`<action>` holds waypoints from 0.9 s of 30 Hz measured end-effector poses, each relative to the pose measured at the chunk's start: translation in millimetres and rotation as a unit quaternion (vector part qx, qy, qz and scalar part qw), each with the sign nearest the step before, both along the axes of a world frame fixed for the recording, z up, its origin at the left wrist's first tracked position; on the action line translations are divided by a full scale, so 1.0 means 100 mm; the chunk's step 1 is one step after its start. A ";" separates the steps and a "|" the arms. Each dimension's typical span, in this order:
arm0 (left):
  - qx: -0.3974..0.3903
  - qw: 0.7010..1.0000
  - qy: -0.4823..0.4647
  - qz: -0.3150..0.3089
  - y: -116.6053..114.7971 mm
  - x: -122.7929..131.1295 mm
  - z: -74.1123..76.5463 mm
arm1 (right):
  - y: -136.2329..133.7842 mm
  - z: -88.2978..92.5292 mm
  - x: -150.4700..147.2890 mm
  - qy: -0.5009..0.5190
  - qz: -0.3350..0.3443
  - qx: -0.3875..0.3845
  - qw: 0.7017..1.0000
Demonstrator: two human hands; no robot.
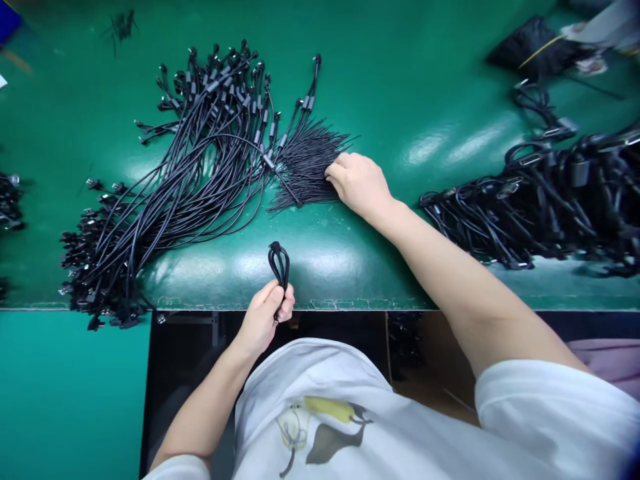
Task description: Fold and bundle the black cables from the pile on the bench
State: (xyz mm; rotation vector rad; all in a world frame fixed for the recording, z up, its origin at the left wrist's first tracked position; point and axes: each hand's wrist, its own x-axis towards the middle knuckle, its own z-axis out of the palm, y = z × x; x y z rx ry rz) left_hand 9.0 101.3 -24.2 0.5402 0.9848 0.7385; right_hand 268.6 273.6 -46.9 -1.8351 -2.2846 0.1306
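My left hand (267, 312) is closed around a folded black cable (279, 262), whose loops stick up above my fingers near the table's front edge. My right hand (357, 180) reaches to the right end of a pile of thin black twist ties (310, 167). Its thumb and fingers are pinched together there, and whatever is between the fingertips is hidden. Left of the ties lies a large heap of loose black cables (200, 160), with plugs at both ends and small grey sleeves near the far ends. A few of these cables lie across the ties.
Bundled black cables (550, 193) line the right side of the green table (400, 53). Farther back on the right is a black bag (530, 50). A few loose ties (123, 27) lie at the far left. More dark cables (9, 200) show at the left edge.
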 end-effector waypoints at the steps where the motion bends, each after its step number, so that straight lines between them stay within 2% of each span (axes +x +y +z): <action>1: -0.003 1.000 -0.004 0.006 0.00 -0.01 0.01 | -0.01 0.03 0.01 -0.027 -0.009 0.006 1.000; 4: -0.007 1.000 -0.017 0.020 -0.01 -0.03 0.04 | -0.16 0.22 0.06 -0.063 -0.098 0.023 0.993; 6: -0.001 0.999 -0.030 0.017 -0.02 -0.02 0.05 | -0.36 0.35 0.05 -0.049 -0.165 0.038 0.984; 8: 0.012 0.999 -0.043 0.007 -0.04 0.01 0.08 | -0.65 0.42 -0.02 0.007 -0.189 0.065 0.980; 9: 0.019 0.999 -0.049 0.001 -0.04 0.04 0.10 | -0.82 0.43 -0.09 0.049 -0.177 0.074 0.980; 11: 0.028 0.998 -0.057 -0.010 -0.05 0.10 0.12 | -1.20 0.40 -0.27 0.147 -0.103 0.059 0.982; 13: 0.040 0.997 -0.058 -0.015 -0.05 0.14 0.12 | -1.56 0.37 -0.46 0.220 -0.003 0.003 0.975; 15: 0.058 0.997 -0.042 -0.018 -0.06 0.15 0.08 | -1.83 0.35 -0.61 0.231 0.079 -0.032 0.969; 17: 0.092 0.996 0.001 -0.012 -0.09 0.14 0.03 | -1.97 0.37 -0.69 0.170 0.119 0.007 0.978; 19: 0.151 0.985 0.080 -0.007 -0.13 0.10 -0.02 | -1.98 0.41 -0.74 0.082 0.152 0.097 0.980; 20: 0.189 0.973 0.131 -0.004 -0.15 0.08 -0.04 | -1.95 0.43 -0.76 0.049 0.182 0.144 0.971; 23: 0.291 0.918 0.268 -0.014 -0.21 0.02 -0.04 | -1.81 0.52 -0.83 0.001 0.338 0.244 0.909; 25: 0.315 0.901 0.296 -0.032 -0.24 -0.03 -0.02 | -1.72 0.57 -0.89 -0.017 0.417 0.277 0.866; 27: 0.301 0.913 0.270 -0.057 -0.26 -0.08 0.01 | -1.68 0.61 -0.94 -0.038 0.446 0.283 0.848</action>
